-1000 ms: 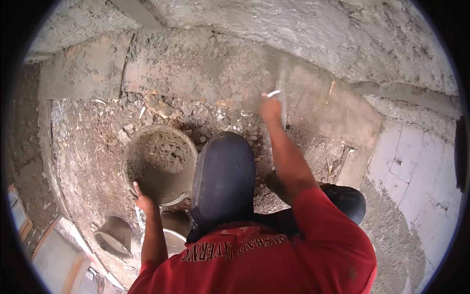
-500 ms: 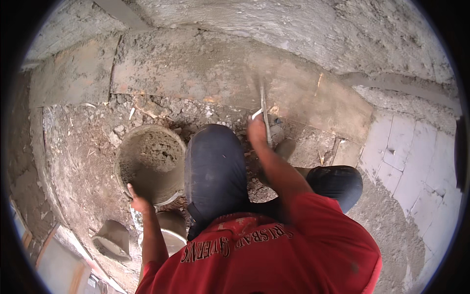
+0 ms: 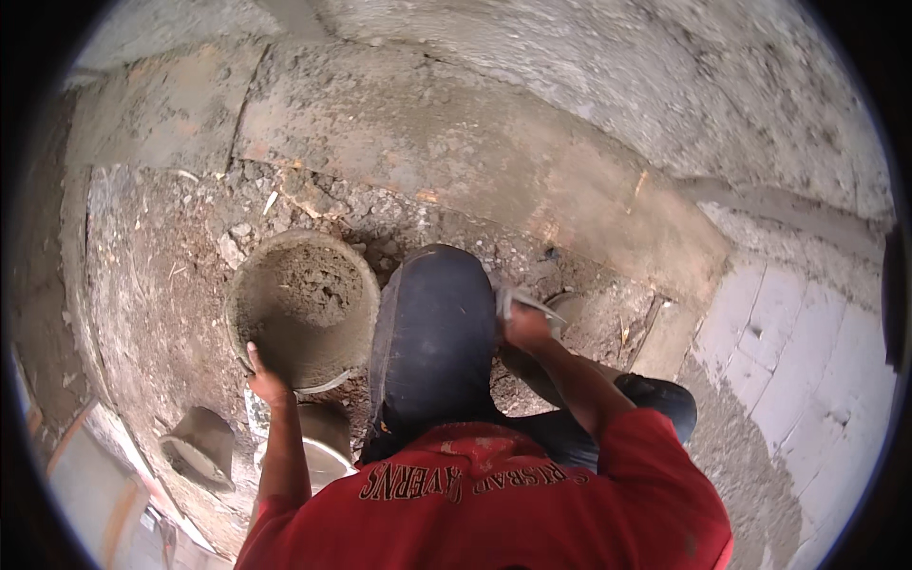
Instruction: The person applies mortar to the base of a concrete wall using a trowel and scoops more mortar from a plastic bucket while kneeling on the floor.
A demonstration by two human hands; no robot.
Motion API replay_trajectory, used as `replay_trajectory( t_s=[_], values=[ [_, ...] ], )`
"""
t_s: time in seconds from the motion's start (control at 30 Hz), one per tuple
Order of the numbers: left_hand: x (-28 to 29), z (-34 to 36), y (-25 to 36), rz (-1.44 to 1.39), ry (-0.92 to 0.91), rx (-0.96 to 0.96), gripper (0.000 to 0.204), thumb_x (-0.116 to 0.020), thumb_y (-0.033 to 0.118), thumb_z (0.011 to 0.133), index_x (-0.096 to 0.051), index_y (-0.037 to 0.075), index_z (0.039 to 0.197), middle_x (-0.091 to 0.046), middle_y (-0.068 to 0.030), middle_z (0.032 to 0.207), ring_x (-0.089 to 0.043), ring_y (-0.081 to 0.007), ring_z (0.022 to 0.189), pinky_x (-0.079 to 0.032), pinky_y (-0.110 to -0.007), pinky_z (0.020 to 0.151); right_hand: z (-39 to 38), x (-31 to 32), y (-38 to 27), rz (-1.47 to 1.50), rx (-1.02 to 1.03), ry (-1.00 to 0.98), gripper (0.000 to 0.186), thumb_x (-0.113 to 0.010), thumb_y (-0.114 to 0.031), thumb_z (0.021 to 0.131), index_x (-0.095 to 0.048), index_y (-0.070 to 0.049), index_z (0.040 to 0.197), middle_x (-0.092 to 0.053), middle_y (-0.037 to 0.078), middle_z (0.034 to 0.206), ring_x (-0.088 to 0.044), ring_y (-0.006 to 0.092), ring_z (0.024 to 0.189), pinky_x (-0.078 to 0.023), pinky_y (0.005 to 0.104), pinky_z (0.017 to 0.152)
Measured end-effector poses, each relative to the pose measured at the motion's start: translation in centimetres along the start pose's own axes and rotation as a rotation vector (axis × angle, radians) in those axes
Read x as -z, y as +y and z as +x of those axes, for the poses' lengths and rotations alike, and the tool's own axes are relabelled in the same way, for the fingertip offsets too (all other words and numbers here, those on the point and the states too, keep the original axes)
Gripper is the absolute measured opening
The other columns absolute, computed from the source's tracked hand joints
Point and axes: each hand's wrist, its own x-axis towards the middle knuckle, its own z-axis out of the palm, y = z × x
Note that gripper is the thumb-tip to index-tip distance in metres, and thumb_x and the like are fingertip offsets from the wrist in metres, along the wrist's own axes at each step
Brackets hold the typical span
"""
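A round mortar-caked bucket (image 3: 237, 309) stands left of my bent knee, with wet grey mortar (image 3: 318, 285) inside. My left hand (image 3: 269, 383) grips the bucket's near rim, one finger pointing up along the edge. Beside the right of the knee, my right hand (image 3: 527, 329) is closed round a trowel (image 3: 508, 302), low over the rubble. The trowel is blurred and partly covered by the hand, so its exact shape is hard to make out.
A smeared board (image 3: 380, 142) runs across the foot of the rough wall (image 3: 608, 66). Two smaller buckets, one lying tipped (image 3: 201, 446) and one near my left forearm (image 3: 325, 432), are at lower left. Pale tiles (image 3: 788, 323) lie on the right.
My right hand has drawn the trowel back from the board, down and slightly right, beside my knee. My left hand has stayed on the bucket rim.
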Motion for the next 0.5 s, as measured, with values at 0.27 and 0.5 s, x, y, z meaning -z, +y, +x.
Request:
replay_trajectory(
  t_s=[0.27,0.5],
  values=[
    [-0.4,1.5,-1.5,-0.1,0.052,-0.05,0.065,-0.071,0.053,0.083,-0.069,-0.012,0.083,-0.066,-0.0123,0.073,-0.056,-0.0184,0.063,-0.049,-0.035,0.062,19.5,-3.2,-4.0,0.5,-0.641,0.366,0.05,-0.045,-0.037,0.099,-0.06,0.007,0.081,-0.065,0.021,0.068,-0.067,0.0303,0.062,-0.053,0.043,0.055],
    [2.0,0.4,0.6,-0.452,-0.214,-0.195,0.036,-0.076,0.015,0.081,-0.066,-0.011,0.104,-0.068,-0.0122,0.097,-0.06,-0.0205,0.084,-0.049,-0.033,0.083,24.8,-3.2,-16.2,0.469,-0.321,0.13,0.065,-0.048,-0.049,0.095,-0.055,0.014,0.109,-0.066,0.023,0.066,-0.066,0.0293,0.05,-0.056,0.0411,0.06]
  ],
)
